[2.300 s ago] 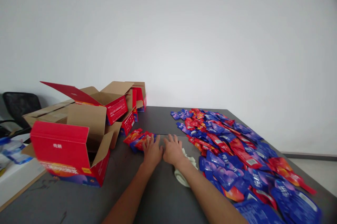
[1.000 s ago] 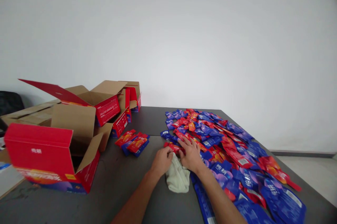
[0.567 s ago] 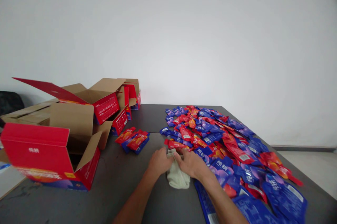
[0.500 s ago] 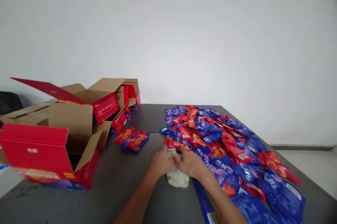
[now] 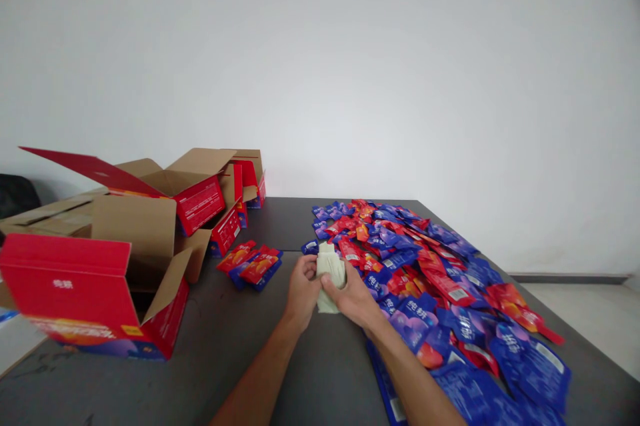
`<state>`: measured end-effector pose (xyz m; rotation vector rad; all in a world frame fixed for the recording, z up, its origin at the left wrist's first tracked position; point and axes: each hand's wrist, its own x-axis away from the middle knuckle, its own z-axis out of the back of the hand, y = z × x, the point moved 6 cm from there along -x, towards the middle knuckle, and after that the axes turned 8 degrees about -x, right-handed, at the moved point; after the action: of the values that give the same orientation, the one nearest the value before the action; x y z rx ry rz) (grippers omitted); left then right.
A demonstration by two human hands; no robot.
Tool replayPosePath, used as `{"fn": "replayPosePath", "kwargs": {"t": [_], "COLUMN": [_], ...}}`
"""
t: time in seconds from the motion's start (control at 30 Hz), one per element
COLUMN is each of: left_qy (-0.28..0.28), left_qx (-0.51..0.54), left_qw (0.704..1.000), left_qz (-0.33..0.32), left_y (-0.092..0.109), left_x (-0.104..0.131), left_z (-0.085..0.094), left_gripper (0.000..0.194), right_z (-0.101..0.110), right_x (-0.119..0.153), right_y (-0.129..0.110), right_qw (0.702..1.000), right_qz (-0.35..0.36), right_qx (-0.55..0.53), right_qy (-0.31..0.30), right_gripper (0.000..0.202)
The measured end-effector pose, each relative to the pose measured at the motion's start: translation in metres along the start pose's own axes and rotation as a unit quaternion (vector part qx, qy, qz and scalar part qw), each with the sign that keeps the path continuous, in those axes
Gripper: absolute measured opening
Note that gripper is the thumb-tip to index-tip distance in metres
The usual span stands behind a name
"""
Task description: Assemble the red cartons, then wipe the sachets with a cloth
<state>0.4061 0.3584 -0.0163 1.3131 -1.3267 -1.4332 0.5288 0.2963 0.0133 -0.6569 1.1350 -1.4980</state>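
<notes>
— Plain white wall ahead of you, dark grey counter below it. Where is what you're holding?

— You have the pale cream, folded fabric cloth between both hands, over the middle of the counter. Your left grip pinches its left edge with curled fingers; your right grip clasps the other side, thumb laid across the front. Its upper end sticks out past your fingers, and its lower end shows between your wrists.

— What can't you make out?

— Your fingers behind the cloth are mostly hidden, and whether its lower end touches the counter, you can't tell. Your right forearm covers part of the heap of shiny red and blue plastic pouches.

— And on your left?

— You have a red printed cardboard box with raised flaps, one cut off at the edge of view, its inside dark. Behind it, other red-and-brown cardboard boxes overlap one another.
</notes>
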Motion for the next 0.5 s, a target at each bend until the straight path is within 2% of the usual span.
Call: {"fn": "replayPosePath", "kwargs": {"t": [0.1, 0.17, 0.3, 0.5], "left_qy": [-0.029, -0.044, -0.068, -0.057], "left_qx": [0.077, 0.128, 0.181, 0.181], "left_qw": [0.997, 0.991, 0.981, 0.982], "left_qz": [-0.003, 0.008, 0.027, 0.006], "left_y": [-0.001, -0.003, -0.002, 0.003], "left_x": [-0.001, -0.003, -0.005, -0.005], "left_z": [-0.008, -0.012, -0.017, -0.016], "left_gripper": [0.032, 0.031, 0.030, 0.027], "right_z": [-0.003, -0.002, -0.002, -0.005], "right_x": [0.000, -0.001, 0.001, 0.009], "right_y": [0.002, 0.007, 0.012, -0.003], "right_qw": [0.984, 0.968, 0.943, 0.903], "right_qz": [-0.007, -0.032, -0.066, -0.051], "right_qx": [-0.179, -0.250, -0.324, -0.424], "right_qy": [-0.005, -0.010, -0.024, -0.054], "right_gripper": [0.063, 0.068, 0.061, 0.069]}}
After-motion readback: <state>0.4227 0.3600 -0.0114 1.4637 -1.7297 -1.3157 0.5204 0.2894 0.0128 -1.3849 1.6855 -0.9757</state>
